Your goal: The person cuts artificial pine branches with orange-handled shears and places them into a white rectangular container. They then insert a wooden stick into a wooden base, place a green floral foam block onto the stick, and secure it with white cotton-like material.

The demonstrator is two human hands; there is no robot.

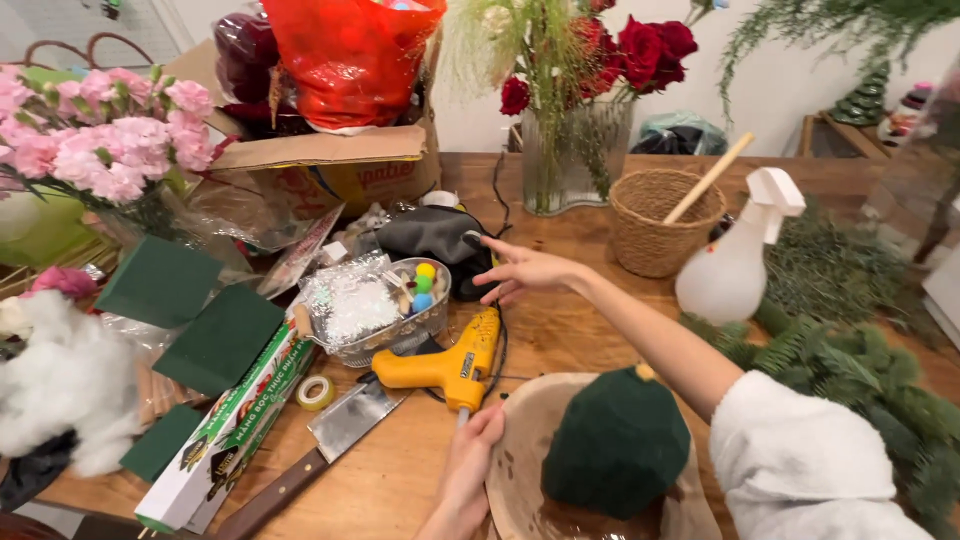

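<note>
My left hand (470,455) grips the handle end of a yellow glue gun (447,366) that lies on the wooden table. My right hand (525,272) stretches forward with fingers spread, holding nothing, close to a dark grey pouch (432,235) and a clear tray of small coloured balls (415,290). Just right of my left hand sits a shallow wooden bowl (525,440) with a dark green foam dome (615,445) in it.
Green foam blocks (215,335), a long box (235,425), a cleaver (335,435) and a tape roll (315,392) lie at left. A woven basket (655,225), white spray bottle (735,265), glass vase of roses (575,150), cardboard box (330,165), pink flowers (105,140) and evergreen sprigs (850,360) surround them.
</note>
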